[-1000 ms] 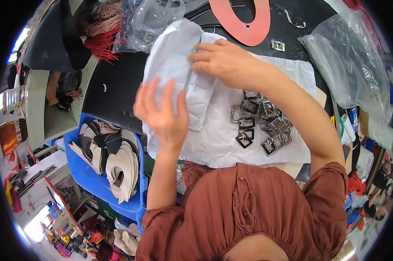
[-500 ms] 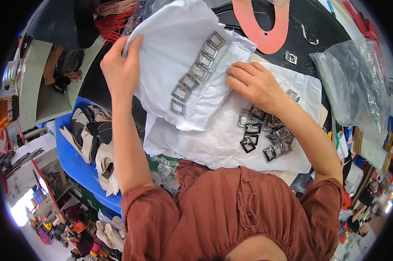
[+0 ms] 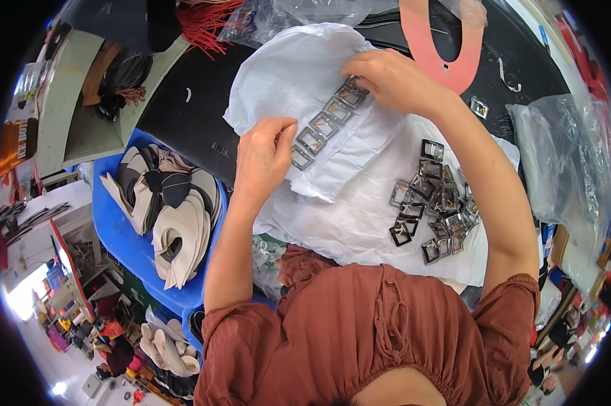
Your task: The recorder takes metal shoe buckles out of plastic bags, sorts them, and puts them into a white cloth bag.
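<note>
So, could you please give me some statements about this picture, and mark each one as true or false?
1. The row of buckles lies on a white sheet. True.
2. The left hand is at the far end of the row. False: it is at the near end; the right hand is at the far end.
3. The pile of buckles is to the right of the row. True.
4. The U-shaped piece is green. False: it is pinkish orange.
5. A lone buckle lies on the black table. True.

It is a workshop: buckles (image 3: 447,197) heaped atop a black worktable (image 3: 197,115), cut pieces (image 3: 189,233) stacked beside it.
</note>
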{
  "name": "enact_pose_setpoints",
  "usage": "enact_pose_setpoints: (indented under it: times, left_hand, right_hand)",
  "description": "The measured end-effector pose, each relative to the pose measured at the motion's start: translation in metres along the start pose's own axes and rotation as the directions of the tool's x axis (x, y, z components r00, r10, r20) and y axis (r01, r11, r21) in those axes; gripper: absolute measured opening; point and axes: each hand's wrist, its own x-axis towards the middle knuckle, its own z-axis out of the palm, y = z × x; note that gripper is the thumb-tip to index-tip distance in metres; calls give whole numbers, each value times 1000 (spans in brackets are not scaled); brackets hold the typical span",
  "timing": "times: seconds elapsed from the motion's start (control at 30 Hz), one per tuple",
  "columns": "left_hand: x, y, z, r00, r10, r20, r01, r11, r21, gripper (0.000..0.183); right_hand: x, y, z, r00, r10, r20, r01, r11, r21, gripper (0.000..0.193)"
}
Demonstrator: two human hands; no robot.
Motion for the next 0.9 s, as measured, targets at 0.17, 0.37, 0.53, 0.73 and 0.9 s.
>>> enact_pose_setpoints:
  times: [0.17,0.37,0.53,0.73,0.9]
  left_hand:
    - [-9,-5,15,998,-60,35,57,996,61,28]
    - [-12,-4,24,998,-60,6,59,994,97,27]
    - [-5,1,30,984,158,-76,-143,973,181,30]
    - [2,6,37,948,318,24,-311,906,289,36]
    - [1,4,29,984,171,-55,-166,982,89,29]
  right_hand:
    - [2,-3,-1,975,152,161,-135,984,-114,28]
    - [1,0,-1,972,164,167,-142,981,-135,35]
    - [2,7,1,983,125,138,-112,989,-97,36]
    - [2,7,3,987,117,110,-108,991,-85,37]
    - [0,16,0,986,112,124,-107,993,-46,37]
